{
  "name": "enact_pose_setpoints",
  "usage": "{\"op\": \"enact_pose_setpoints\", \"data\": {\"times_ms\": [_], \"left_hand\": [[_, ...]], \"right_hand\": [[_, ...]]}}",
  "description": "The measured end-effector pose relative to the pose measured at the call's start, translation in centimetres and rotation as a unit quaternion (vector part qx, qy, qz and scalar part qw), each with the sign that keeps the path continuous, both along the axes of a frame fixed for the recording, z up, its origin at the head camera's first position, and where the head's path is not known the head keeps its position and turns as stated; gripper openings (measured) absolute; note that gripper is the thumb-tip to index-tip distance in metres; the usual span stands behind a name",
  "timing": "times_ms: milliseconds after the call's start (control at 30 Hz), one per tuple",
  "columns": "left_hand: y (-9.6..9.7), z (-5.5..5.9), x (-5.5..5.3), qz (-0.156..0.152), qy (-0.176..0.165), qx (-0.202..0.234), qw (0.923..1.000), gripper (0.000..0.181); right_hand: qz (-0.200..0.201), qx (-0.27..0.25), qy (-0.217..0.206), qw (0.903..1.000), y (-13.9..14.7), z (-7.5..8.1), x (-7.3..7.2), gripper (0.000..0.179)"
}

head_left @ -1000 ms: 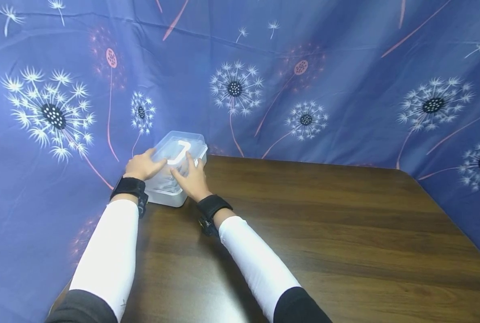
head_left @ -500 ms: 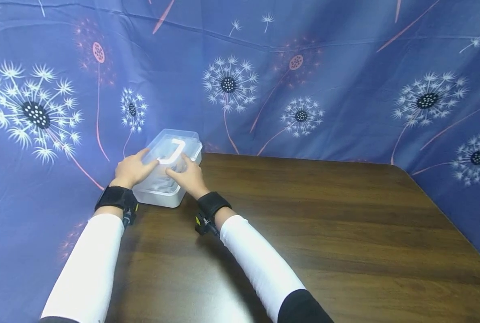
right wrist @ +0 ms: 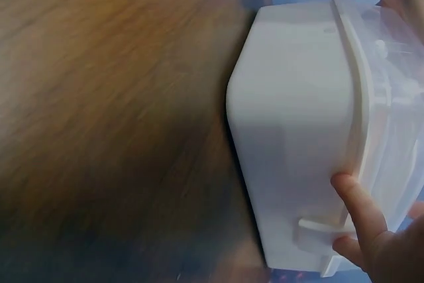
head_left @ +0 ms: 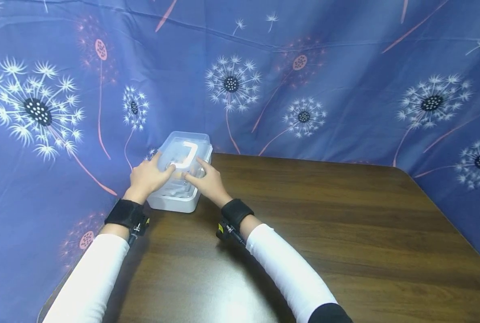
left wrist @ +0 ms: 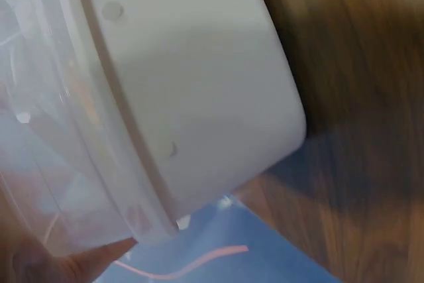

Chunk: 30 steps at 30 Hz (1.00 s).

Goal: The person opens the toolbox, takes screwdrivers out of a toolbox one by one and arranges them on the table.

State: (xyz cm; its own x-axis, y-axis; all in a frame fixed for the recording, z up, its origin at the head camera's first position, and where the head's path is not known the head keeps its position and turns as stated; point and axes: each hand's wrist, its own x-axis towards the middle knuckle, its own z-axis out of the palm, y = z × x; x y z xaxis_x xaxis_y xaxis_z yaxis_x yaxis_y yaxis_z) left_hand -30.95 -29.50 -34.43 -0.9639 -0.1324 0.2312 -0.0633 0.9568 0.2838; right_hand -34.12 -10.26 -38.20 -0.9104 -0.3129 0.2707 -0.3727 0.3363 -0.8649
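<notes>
A plastic storage box [head_left: 173, 205] with a white base and a raised clear lid [head_left: 175, 148] stands at the table's far left corner. On top of the lid is a white handle [head_left: 189, 154]. My left hand [head_left: 148, 179] grips the box's left side, thumb over the lid; a fingertip shows by the rim in the left wrist view. My right hand [head_left: 210, 183] holds the right side, its thumb towards the lid. In the right wrist view, its fingertips [right wrist: 346, 183] touch the wall below the rim, beside a white latch [right wrist: 317, 230]. The contents look pale and blurred through the lid.
The brown wooden table [head_left: 325, 233] stretches to the right of the box. A blue cloth [head_left: 260, 27] with dandelion prints hangs behind the table and along its left side, close to the box and my left arm.
Over the last half second, the box shifts slightly right, and both hands move with it. They stay at its sides. The lid remains on the box.
</notes>
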Motion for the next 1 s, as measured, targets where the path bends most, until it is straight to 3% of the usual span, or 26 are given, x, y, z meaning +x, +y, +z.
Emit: {"op": "enact_pose_setpoints", "data": {"times_ms": [433, 633, 1000], "left_hand": [[5.7, -0.3, 2.6, 0.042, -0.005, 0.026, 0.9988, 0.081], [8.6, -0.9, 3.8, 0.05, 0.008, 0.038, 0.998, 0.076], [12.2, -1.0, 5.6, 0.019, 0.023, 0.033, 0.999, 0.073]], "right_hand": [[0.029, -0.037, -0.043, 0.998, 5.5, -0.7, 1.5, 0.072], [0.018, -0.049, -0.05, 0.9974, 8.3, -0.9, 2.8, 0.068], [0.003, -0.037, -0.01, 0.9993, 12.3, -0.9, 5.2, 0.066]]}}
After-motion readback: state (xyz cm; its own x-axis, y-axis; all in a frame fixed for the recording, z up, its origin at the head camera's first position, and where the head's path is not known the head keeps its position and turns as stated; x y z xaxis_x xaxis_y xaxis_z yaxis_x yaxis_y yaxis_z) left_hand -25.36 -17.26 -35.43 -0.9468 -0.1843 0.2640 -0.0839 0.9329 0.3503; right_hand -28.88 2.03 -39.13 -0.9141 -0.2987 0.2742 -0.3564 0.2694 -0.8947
